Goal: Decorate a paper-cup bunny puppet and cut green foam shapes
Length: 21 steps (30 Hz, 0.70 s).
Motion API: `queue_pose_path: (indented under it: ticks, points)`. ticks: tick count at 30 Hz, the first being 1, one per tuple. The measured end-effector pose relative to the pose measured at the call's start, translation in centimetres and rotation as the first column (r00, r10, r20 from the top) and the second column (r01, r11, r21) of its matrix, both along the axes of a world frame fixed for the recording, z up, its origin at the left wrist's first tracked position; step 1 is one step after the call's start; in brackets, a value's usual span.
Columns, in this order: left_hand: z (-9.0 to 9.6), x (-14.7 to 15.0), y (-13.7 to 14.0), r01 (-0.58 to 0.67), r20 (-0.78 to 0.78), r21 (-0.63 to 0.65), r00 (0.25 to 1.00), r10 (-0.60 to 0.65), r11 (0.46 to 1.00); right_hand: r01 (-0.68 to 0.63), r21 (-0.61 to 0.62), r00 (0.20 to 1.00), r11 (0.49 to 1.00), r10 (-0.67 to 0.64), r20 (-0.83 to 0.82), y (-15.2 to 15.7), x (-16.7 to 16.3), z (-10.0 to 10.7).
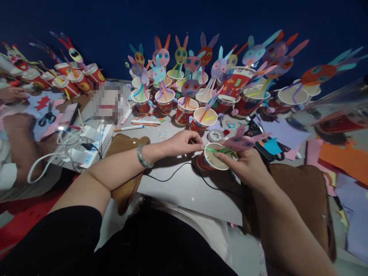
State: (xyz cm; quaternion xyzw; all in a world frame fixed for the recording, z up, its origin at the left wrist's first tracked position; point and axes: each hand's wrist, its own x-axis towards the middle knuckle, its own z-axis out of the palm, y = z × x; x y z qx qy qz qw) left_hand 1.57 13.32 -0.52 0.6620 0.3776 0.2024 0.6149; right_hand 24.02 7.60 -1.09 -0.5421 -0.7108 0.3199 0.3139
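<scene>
A red-and-white paper cup [202,162] stands tilted on the table in front of me. My right hand [243,163] grips its right side, thumb over the rim and the other fingers mostly hidden. Just above that hand is a pink paper rabbit head [240,142] with long ears and drawn eyes. Green strips [212,150] run across the cup's mouth below the head. At the cup's left rim, my left hand [184,142] has thumb and forefinger pinched together; what lies between them is too small to name.
Behind stand several paper cups [165,104] with paper rabbit figures. A tape roll [215,135] and markers [129,128] lie nearby. Cables and a power strip [99,143] are at left, beside another person's arm [21,142]. Coloured paper [345,157] is at right.
</scene>
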Motion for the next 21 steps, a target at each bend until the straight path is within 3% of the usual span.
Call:
queue_pose_path:
  ticks: [10,14,21]
  points:
    - [0.18,0.23,-0.21,0.002,-0.019,0.1,1.0,0.0,0.995,0.019,-0.045,0.999,0.999,-0.02,-0.031,-0.1,-0.2,0.11]
    - [-0.09,0.41,-0.24,-0.028,-0.023,0.114,0.999,0.031,0.993,0.037,-0.005,0.998,0.999,-0.038,-0.047,0.09,-0.2,0.22]
    - [-0.55,0.43,-0.24,-0.049,-0.024,0.133,0.998,0.053,0.99,-0.045,-0.047,0.998,0.998,0.043,-0.045,-0.07,-0.98,0.3]
